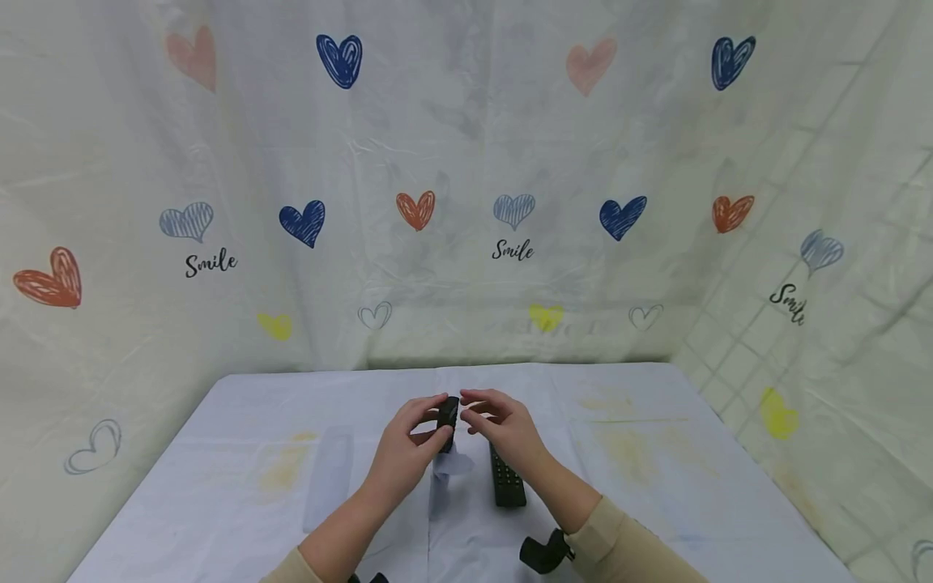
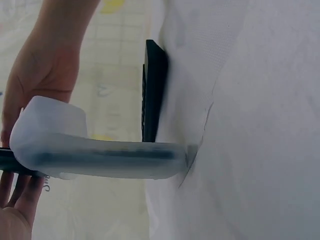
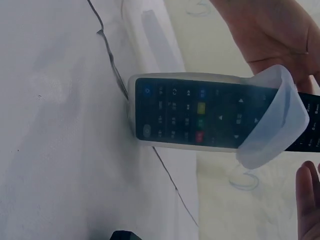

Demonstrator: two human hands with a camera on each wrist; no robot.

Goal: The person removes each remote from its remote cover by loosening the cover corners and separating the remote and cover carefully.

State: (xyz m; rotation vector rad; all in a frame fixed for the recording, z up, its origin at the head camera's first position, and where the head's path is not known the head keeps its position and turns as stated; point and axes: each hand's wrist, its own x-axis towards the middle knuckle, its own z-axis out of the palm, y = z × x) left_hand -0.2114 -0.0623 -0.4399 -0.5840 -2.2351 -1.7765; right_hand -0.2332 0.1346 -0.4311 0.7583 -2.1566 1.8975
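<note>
My left hand [image 1: 404, 445] pinches the upper end of a black remote control [image 1: 448, 417] between thumb and fingers, holding it upright over the table. A translucent whitish cover [image 3: 170, 145] encloses its lower part, with the cover's top edge folded outward. Coloured buttons show through the cover in the right wrist view. My right hand [image 1: 506, 425] hovers just right of the remote's top, fingers loosely bent, apart from it and holding nothing. A second black remote control [image 1: 508, 482] lies on the table below the right hand.
A pale translucent flat piece [image 1: 328, 478] lies left of the left forearm on the white-covered table [image 1: 656, 486]. A black curved object [image 1: 543, 554] shows beside the right sleeve. A hanging sheet with printed hearts [image 1: 466, 146] encloses the table's back and sides.
</note>
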